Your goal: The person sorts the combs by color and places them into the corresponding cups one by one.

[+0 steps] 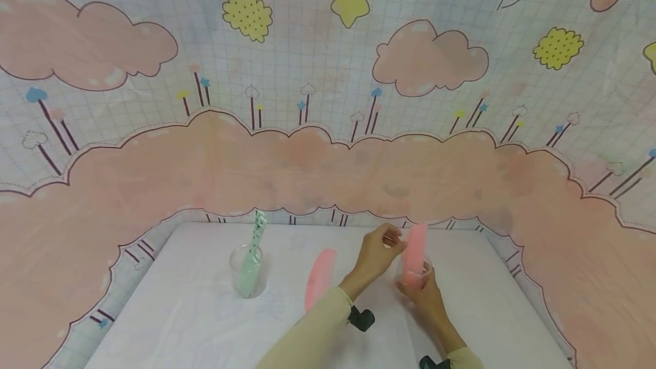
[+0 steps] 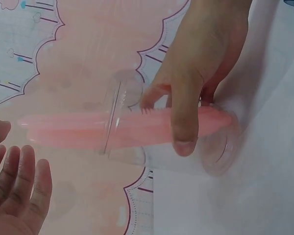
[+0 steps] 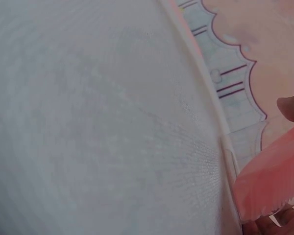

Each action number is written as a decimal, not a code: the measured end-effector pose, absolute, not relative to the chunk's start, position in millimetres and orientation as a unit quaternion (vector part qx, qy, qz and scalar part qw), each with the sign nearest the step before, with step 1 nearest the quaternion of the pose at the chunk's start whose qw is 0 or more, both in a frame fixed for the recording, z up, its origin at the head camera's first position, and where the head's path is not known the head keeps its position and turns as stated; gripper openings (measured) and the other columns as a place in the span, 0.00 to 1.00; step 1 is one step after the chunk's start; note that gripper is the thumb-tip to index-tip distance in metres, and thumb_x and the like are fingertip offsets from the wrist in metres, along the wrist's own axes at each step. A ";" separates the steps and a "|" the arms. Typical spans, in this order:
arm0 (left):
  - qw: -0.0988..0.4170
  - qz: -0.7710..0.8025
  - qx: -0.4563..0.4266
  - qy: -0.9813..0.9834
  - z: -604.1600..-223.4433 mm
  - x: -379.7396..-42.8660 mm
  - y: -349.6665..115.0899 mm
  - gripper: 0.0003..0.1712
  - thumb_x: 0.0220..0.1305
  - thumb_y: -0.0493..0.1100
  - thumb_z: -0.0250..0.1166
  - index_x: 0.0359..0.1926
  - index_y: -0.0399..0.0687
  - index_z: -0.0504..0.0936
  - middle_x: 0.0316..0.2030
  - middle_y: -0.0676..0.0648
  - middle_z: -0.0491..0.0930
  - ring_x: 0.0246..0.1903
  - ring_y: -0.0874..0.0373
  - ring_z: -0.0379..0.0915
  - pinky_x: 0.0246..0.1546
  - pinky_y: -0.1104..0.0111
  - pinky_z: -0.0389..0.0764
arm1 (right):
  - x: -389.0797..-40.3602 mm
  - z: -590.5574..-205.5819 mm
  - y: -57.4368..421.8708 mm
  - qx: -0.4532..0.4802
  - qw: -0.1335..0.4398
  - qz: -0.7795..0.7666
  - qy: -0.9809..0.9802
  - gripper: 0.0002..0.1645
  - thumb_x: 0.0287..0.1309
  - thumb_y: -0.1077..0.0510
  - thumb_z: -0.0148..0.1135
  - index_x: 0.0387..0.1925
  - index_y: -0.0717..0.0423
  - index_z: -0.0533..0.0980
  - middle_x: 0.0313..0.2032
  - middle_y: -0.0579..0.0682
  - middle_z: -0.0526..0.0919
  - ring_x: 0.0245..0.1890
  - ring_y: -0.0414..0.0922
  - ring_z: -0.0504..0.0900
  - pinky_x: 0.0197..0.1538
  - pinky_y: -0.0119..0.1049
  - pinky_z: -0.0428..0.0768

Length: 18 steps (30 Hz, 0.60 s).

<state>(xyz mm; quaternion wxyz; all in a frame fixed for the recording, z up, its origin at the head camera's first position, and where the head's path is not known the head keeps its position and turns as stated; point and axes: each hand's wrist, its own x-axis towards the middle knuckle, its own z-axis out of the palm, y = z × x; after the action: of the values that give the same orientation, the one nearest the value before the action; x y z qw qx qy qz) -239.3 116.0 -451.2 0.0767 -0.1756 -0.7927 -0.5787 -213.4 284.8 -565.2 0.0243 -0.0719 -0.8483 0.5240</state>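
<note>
My right hand (image 1: 424,295) grips a clear plastic cup (image 2: 176,159) low on its side, with the thumb across it in the left wrist view. Inside stands a pink comb (image 1: 414,252), its upper part rising above the rim; whether there is more than one is unclear. Its teeth show in the right wrist view, beside part of the right hand. My left hand (image 1: 378,252) is at the comb's top end. In the left wrist view its fingers (image 2: 24,171) are loosely extended and apart from the comb, holding nothing.
Another pink comb (image 1: 320,278) lies on the white tabletop (image 1: 195,329), left of my left forearm. Farther left, a second clear cup (image 1: 263,281) holds a mint-green utensil (image 1: 251,269) with a spotted handle. A cartoon-printed cloth (image 1: 287,169) rises behind the table.
</note>
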 end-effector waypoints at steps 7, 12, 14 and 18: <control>0.087 -0.583 -0.179 -0.788 -450.2 -243.7 96.1 0.10 0.62 0.45 0.68 0.44 0.50 0.81 0.36 0.51 0.83 0.35 0.68 0.77 0.35 0.77 0.78 | -213.5 -562.3 282.4 -0.074 0.021 0.526 -0.847 0.61 0.53 0.43 0.72 0.74 0.57 0.45 0.68 0.65 0.65 0.63 0.56 0.71 0.50 0.38 0.74; 0.094 -0.584 -0.173 -0.787 -450.9 -244.9 81.8 0.10 0.62 0.45 0.68 0.43 0.49 0.81 0.36 0.50 0.83 0.34 0.66 0.78 0.34 0.76 0.78 | -213.2 -558.7 281.9 -0.084 0.011 0.521 -0.849 0.62 0.52 0.41 0.71 0.74 0.57 0.44 0.68 0.65 0.65 0.63 0.57 0.70 0.53 0.42 0.75; 0.096 -0.585 -0.169 -0.787 -451.0 -245.1 76.6 0.11 0.62 0.45 0.68 0.44 0.46 0.81 0.35 0.49 0.83 0.35 0.65 0.78 0.34 0.75 0.79 | -213.5 -557.5 281.5 -0.087 0.006 0.524 -0.848 0.62 0.52 0.40 0.72 0.74 0.56 0.44 0.68 0.64 0.64 0.63 0.57 0.70 0.54 0.44 0.74; 0.101 -0.587 -0.160 -0.787 -451.9 -245.6 67.3 0.11 0.62 0.44 0.68 0.44 0.45 0.81 0.34 0.49 0.83 0.35 0.62 0.79 0.35 0.74 0.79 | -214.5 -555.6 282.1 -0.086 0.001 0.524 -0.848 0.62 0.51 0.41 0.72 0.74 0.56 0.45 0.69 0.64 0.64 0.63 0.57 0.69 0.56 0.47 0.73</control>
<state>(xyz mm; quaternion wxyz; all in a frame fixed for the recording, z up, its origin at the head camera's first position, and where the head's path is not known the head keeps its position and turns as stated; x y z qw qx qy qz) -245.6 67.3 -451.9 0.1013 -0.1603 -0.7872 -0.5869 -214.5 282.1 -555.6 0.0014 -0.0862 -0.8476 0.5236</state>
